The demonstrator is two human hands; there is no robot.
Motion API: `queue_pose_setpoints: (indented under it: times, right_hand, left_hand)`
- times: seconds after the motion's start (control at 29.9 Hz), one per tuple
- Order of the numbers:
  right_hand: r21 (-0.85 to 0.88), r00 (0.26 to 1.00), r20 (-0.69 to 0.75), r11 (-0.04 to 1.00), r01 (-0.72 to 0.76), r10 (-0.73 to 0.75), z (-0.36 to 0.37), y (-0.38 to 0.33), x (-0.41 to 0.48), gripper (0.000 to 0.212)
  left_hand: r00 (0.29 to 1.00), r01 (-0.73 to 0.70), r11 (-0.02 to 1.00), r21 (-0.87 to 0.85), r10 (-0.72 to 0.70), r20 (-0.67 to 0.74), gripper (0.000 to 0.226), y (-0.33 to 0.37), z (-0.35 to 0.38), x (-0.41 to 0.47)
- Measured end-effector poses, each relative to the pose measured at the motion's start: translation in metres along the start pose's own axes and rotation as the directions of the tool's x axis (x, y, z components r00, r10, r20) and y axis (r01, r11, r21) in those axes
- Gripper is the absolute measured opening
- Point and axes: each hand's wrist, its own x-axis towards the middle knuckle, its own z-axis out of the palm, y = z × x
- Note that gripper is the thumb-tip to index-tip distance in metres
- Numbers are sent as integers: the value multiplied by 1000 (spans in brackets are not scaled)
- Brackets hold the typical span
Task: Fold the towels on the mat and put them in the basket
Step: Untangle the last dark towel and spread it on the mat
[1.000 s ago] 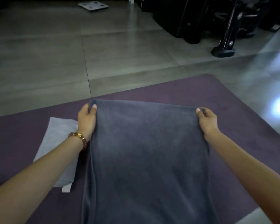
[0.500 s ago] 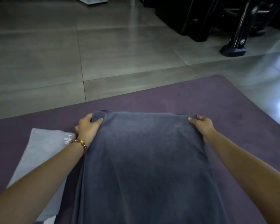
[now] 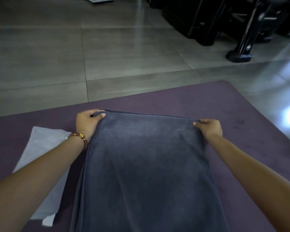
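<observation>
Dark grey towel (image 3: pixel 146 168) spread lengthwise on purple mat (image 3: pixel 241 131), far corners pinched by left hand (image 3: pixel 87 122) and right hand (image 3: pixel 209 127), pale grey folded towel (image 3: pixel 40 148) laid at left

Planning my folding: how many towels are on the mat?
2. A dark grey towel in the middle, gripped by left hand and right hand; a light grey towel to its left. More may be hidden.
</observation>
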Motion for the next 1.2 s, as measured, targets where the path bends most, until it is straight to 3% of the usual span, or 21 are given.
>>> queue_pose_setpoints:
  times: [0.07, 0.2, 0.27, 0.4, 0.57, 0.64, 0.74, 0.87, 1.0, 1.14, 1.2]
  right_hand:
    - [-61, 1000, 14, 998, 18, -17, -6, 5, -14, 21]
    - [22, 998, -37, 999, 44, -43, -18, 4, -39, 13]
    - [135, 997, -77, 991, 14, -4, -31, -4, -46, 3]
    - [428, 998, -52, 903, 39, -19, -67, -24, -72, 10]
    - [605, 991, -130, 788, 113, -42, -114, -47, -103, 15]
    - [619, 965, -251, 754, 219, -74, -132, -73, -109, 16]
    - [665, 883, -436, 598, 448, -176, -166, -137, -115, 19]
    - [710, 837, -498, 449, 543, -226, -211, -195, -119, 15]
    - [586, 724, -647, 450, 673, -240, -224, -201, -119, 16]
    - [550, 698, -667, 459, 698, -261, -216, -192, -130, 21]
    - [524, 698, -647, 485, 700, -308, -216, -189, -139, 22]
  left_hand:
    - [997, -62, 994, 87, 59, 42, 20, 4, -6, -5]
    - [988, -137, 961, 240, 114, 108, 21, 14, -23, -18]
    - [991, -111, 975, 193, 92, 102, 22, 27, -35, -27]
    - [998, 28, 998, -50, -25, 64, 23, 67, -69, -55]
    - [998, -46, 986, -161, 52, 32, 7, 132, -100, -90]
    - [991, -137, 959, -248, 134, -31, 12, 170, -106, -96]
    - [945, -314, 853, -417, 242, -218, 17, 234, -115, -99]
    - [914, -399, 715, -574, 255, -317, 19, 295, -122, -99]
    - [871, -481, 694, -536, 314, -377, 10, 302, -123, -101]
    - [871, -482, 693, -536, 314, -378, 10, 292, -118, -112]
    - [845, -514, 740, -434, 347, -407, 14, 285, -119, -116]
